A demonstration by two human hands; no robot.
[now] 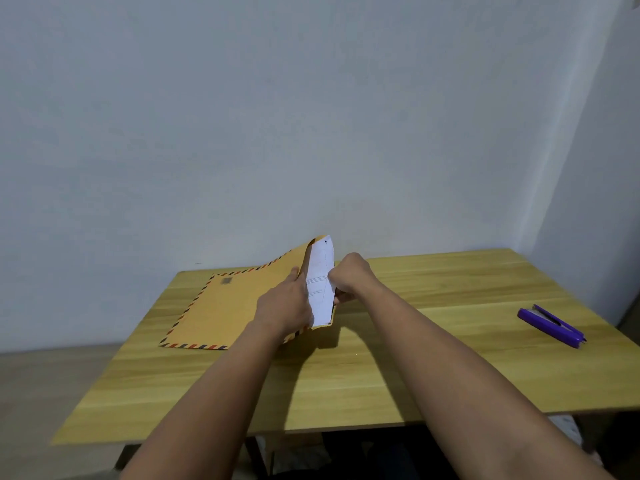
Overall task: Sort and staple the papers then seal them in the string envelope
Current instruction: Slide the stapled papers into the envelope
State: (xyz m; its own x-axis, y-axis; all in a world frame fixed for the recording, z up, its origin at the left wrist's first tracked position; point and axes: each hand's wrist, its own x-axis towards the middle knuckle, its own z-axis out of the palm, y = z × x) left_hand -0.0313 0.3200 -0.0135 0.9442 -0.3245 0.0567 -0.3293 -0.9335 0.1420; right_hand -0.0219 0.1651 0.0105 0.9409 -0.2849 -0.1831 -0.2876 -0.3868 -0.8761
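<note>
A yellow-brown envelope [225, 313] with a red and black striped border lies on the wooden table [415, 375], its right end lifted off the surface. White papers [320, 282] stick out of that raised open end, partly inside. My left hand [287, 306] grips the envelope's upper layer at the opening. My right hand [348, 278] is closed on the papers' right edge, its fingers hidden behind the sheets. The string closure is not visible.
A purple stapler [550, 325] lies near the table's right edge, well apart from my hands. A pale wall stands right behind the table. The floor shows at the left, beyond the table's left edge.
</note>
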